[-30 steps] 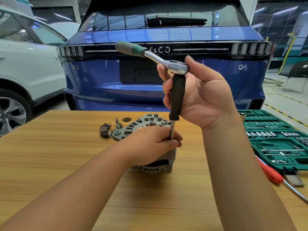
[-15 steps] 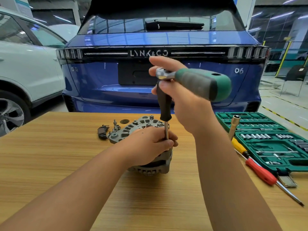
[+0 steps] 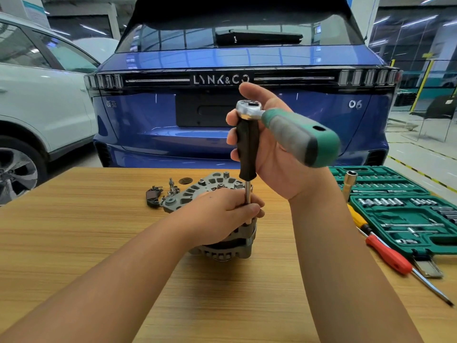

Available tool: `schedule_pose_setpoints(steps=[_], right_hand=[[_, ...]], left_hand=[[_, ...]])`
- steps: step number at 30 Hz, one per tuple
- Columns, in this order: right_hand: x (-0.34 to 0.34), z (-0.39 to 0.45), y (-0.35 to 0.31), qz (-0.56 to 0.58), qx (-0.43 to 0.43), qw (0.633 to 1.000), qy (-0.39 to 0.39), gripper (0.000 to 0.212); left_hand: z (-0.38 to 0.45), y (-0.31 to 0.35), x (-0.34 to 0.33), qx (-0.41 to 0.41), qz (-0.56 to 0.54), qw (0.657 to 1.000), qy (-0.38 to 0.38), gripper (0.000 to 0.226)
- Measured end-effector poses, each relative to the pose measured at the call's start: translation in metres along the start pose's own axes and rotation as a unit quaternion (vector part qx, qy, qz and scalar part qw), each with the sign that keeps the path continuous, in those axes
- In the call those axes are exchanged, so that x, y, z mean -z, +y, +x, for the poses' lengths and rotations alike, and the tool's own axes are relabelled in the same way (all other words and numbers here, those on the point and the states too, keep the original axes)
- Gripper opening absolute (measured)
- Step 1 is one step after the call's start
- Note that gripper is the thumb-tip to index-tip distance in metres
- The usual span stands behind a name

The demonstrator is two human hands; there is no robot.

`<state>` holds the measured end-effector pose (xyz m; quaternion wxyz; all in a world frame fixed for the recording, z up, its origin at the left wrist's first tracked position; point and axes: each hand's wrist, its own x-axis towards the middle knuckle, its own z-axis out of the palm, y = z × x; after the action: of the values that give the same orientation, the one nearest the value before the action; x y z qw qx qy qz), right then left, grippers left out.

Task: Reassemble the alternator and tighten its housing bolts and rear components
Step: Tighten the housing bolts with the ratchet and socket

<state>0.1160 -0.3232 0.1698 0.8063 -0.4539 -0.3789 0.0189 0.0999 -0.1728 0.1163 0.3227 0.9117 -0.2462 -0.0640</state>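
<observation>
On the worktop (image 3: 74, 243) the alternator (image 3: 222, 248) stands upright near the middle, its two housing halves already joined, so I judge the main reassembly done and the bolt tightening under way. The right hand (image 3: 279, 154) has its grip wrapped round the black driver (image 3: 247, 149), which stands upright and carries the ratchet (image 3: 291, 134) on its top, handle swung toward the camera. The left hand (image 3: 227, 216) clasps the alternator's top and pinches the driver's shaft at the housing edge; the bolt itself is hidden. Just behind the alternator lie loose parts (image 3: 160, 194), so rear components seem left to fit. The socket set (image 3: 405, 214) lies open to the right.
</observation>
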Motion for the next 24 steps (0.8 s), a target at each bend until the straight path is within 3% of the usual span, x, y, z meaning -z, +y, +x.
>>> schedule_pose_setpoints(steps=[2, 4, 6, 8, 10, 12, 15, 17, 21, 24], right_hand=[[-0.006, -0.001, 0.000, -0.015, 0.011, 0.999, 0.045, 0.029], [-0.012, -0.004, 0.000, -0.125, 0.063, 0.984, 0.113, 0.033], [-0.020, -0.004, 0.004, -0.289, 0.138, 0.927, 0.193, 0.037], [-0.029, -0.003, 0.013, -0.376, 0.183, 0.878, 0.232, 0.034], [-0.035, -0.001, 0.017, -0.356, 0.195, 0.882, 0.238, 0.026], [-0.033, -0.001, 0.011, -0.314, 0.168, 0.909, 0.214, 0.027], [-0.019, -0.005, -0.006, -0.190, 0.082, 0.975, 0.085, 0.045], [-0.015, -0.007, -0.011, -0.117, 0.042, 0.992, 0.025, 0.048], [-0.028, -0.007, -0.002, -0.227, 0.085, 0.961, 0.132, 0.023], [-0.039, -0.006, 0.006, -0.263, 0.127, 0.932, 0.216, 0.017]], left_hand=[[0.000, 0.001, 0.001, 0.006, -0.020, 1.000, 0.001, 0.016], [0.000, 0.002, 0.001, 0.006, -0.017, 1.000, -0.003, 0.016], [-0.001, 0.004, 0.000, 0.001, 0.000, 1.000, -0.006, 0.016], [-0.002, 0.006, 0.000, -0.005, 0.020, 1.000, -0.006, 0.018], [-0.002, 0.006, 0.000, -0.011, 0.037, 0.999, -0.005, 0.021], [-0.001, 0.005, 0.000, -0.011, 0.042, 0.999, -0.004, 0.021], [0.001, 0.001, -0.001, -0.006, 0.022, 1.000, -0.001, 0.018], [0.002, -0.001, -0.001, -0.003, 0.018, 1.000, 0.000, 0.018], [0.000, 0.001, -0.002, -0.010, 0.039, 0.999, 0.003, 0.020], [-0.004, 0.007, 0.000, -0.012, 0.057, 0.998, -0.002, 0.026]])
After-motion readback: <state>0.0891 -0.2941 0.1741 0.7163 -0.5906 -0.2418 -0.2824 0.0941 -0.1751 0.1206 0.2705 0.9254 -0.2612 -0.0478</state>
